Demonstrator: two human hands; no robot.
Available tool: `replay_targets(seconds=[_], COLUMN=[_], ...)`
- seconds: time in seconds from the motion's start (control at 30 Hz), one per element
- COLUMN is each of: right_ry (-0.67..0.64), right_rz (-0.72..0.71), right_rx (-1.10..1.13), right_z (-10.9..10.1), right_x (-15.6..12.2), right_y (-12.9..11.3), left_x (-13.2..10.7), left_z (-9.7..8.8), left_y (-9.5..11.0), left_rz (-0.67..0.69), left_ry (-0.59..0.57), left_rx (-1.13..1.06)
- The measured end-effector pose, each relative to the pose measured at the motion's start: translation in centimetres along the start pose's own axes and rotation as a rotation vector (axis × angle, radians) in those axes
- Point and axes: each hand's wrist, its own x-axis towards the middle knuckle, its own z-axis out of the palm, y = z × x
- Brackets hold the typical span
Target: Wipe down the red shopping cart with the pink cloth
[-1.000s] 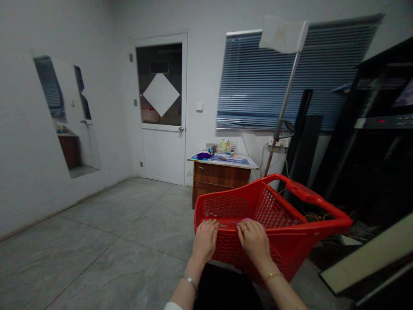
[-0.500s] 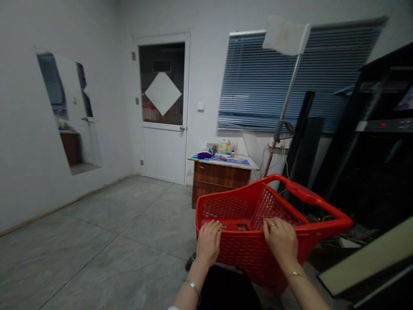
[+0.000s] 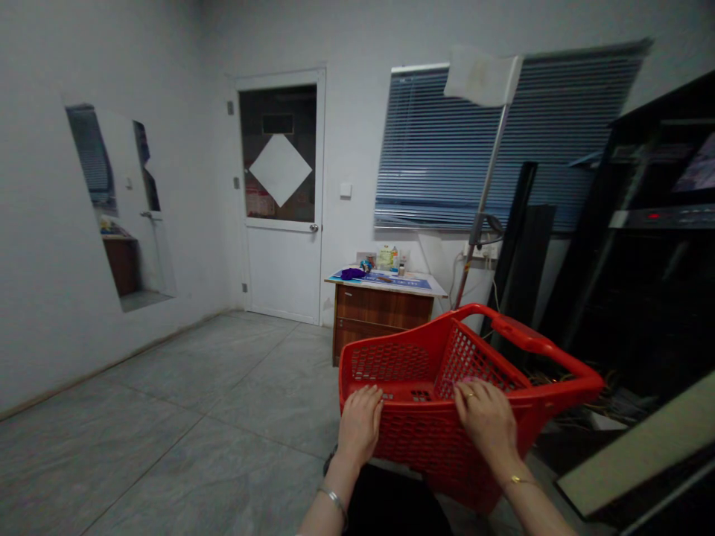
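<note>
**Red shopping basket held by its near rim**

The red plastic shopping basket (image 3: 410, 439) is held low in front of the body, tilted, with its long handle (image 3: 528, 339) angled away to the right. Its near rim is taken by the left hand (image 3: 360, 426) and the right hand (image 3: 485, 421); they are set well apart, apparently so that the basket is steadied against swinging. Each hand is closed narrowly over the rim, with the fingers hooked across it (the thumbs are hidden, so the firmness cannot be told). Only the basket's slotted floor is seen inside. Beyond it, a wooden drawer cabinet (image 3: 380, 316) is placed against the wall, beside a white door (image 3: 282, 272).
</note>
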Motion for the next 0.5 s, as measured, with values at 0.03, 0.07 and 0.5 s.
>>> replay_targets(seconds=[0.03, 0.07, 0.5], right_ry=[0.015, 0.028, -0.005], right_rz=[0.012, 0.029, 0.084], right_rx=[-0.027, -0.052, -0.018], right_z=[-0.3, -0.6, 0.7], right_x=[-0.1, -0.2, 0.0], right_y=[2.4, 4.6, -3.8], left_x=[0.0, 0.0, -0.3], left_z=[0.0, 0.1, 0.6], left_y=[0.2, 0.4, 1.5], left_rz=[0.0, 0.0, -0.022], left_ry=[0.0, 0.0, 0.031], left_rx=[-0.002, -0.006, -0.019])
